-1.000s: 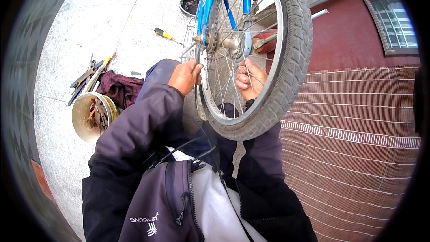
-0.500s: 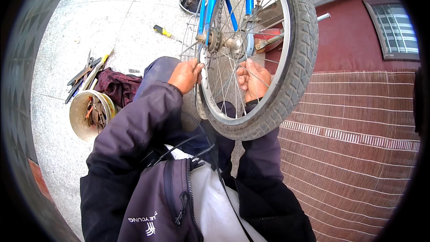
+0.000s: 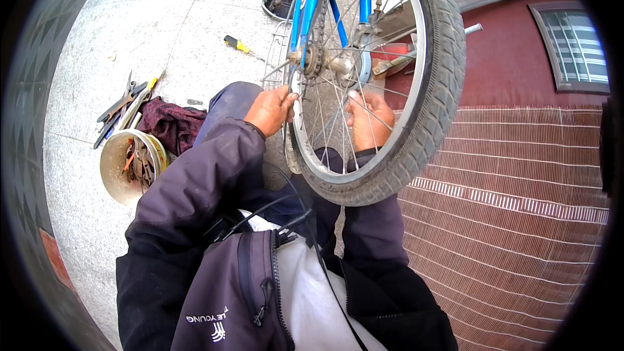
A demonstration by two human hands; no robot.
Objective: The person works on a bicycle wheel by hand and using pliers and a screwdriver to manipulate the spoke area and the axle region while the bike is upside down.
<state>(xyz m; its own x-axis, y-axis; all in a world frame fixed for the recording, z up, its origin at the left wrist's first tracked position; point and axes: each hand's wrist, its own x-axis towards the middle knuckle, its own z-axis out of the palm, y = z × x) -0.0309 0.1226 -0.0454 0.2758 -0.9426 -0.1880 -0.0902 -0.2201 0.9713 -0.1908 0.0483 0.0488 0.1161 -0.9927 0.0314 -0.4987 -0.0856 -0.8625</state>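
White lettering (image 3: 207, 318) and emblem (image 3: 218, 333) on dark jacket (image 3: 224, 279)

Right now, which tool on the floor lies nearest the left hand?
The yellow-and-black screwdriver, lying apart beyond the left hand; the other tools lie bunched beside the bucket.

Bright, diffuse daylight fills the scene, pushing the pale floor (image 3: 130, 32) close to washed-out white toward the top, while the dark jacket (image 3: 195, 169) sinks into near-black folds and soft shade gathers between the legs. The wheel (image 3: 448, 58) reads fairly crisp, tread and spokes included. Toward the rim the fisheye bends straight lines, bowing the stripes of the brown slatted mat (image 3: 507, 253) and curving the grey patterned surface (image 3: 26, 123) at left, which blurs into black corners.
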